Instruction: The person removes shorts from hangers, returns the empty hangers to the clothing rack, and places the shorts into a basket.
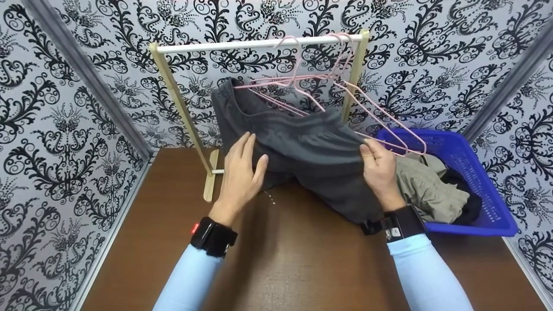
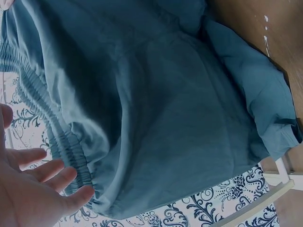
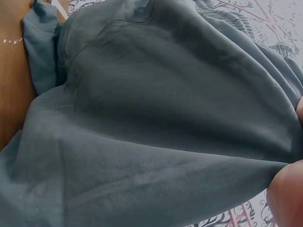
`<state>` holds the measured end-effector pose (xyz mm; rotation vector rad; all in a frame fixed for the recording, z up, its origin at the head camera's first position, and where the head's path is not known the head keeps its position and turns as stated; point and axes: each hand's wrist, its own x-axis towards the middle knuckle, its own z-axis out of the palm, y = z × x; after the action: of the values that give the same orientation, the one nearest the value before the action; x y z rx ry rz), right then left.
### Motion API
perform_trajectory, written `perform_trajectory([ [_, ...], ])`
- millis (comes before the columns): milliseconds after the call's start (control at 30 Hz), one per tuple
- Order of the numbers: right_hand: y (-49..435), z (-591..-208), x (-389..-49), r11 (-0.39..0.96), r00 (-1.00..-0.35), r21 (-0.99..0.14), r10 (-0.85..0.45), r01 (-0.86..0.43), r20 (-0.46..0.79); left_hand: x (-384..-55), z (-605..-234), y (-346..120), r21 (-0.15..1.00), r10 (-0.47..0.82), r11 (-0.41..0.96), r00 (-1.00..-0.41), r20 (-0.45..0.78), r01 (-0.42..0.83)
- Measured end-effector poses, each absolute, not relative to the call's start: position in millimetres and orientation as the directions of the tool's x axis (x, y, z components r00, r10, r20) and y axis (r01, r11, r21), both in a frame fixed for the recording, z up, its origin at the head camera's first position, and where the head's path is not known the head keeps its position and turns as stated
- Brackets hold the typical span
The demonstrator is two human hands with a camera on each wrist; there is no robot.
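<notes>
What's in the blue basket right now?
A crumpled khaki garment lies in the blue basket, with black cloth showing beside it. Both hide the basket's floor, so anything underneath can't be seen; the right hand hides part of its left side.

Soft shadows and faint glare lie across the table (image 1: 298, 263).

Head view: from above the desk (image 1: 293, 268), facing forward and down, farthest back, taking in grey garment (image 1: 298, 142) and clothes rack (image 1: 216, 46). Left wrist view: close beside left hand (image 1: 242, 172), rolled sideways, with desk at right edge. Right wrist view: very near garment, rolled oppositely, with desk at left. Shared by both wrist views: garment, white marks (image 2: 266, 19) on desk.
</notes>
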<state>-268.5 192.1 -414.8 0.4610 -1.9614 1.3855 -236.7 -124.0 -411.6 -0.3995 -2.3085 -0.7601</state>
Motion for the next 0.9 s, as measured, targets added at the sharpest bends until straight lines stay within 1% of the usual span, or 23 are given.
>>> perform_trajectory([
  [100,194.8,-420.8,-265.4,0.369,-0.721,-0.698,0.101,-0.613,0.686,-236.0,-413.2,-124.2,0.413,0.075,0.785,-0.733,0.676,0.462],
  [300,200.3,-432.5,-261.9,0.361,-0.724,-0.702,0.099,-0.614,0.683,-236.4,-416.0,-123.8,0.415,0.071,0.781,-0.727,0.683,0.466],
  [467,203.5,-440.7,-255.7,0.367,-0.762,-0.738,0.108,-0.566,0.639,-236.5,-416.9,-124.0,0.422,0.065,0.781,-0.732,0.678,0.461],
  [567,204.8,-447.0,-251.6,0.385,-0.774,-0.747,0.116,-0.542,0.622,-236.9,-418.9,-125.2,0.423,0.059,0.784,-0.733,0.677,0.454],
  [900,209.7,-470.7,-240.7,0.392,-0.802,-0.775,0.136,-0.496,0.582,-238.3,-426.5,-128.8,0.407,0.055,0.785,-0.707,0.706,0.467],
])
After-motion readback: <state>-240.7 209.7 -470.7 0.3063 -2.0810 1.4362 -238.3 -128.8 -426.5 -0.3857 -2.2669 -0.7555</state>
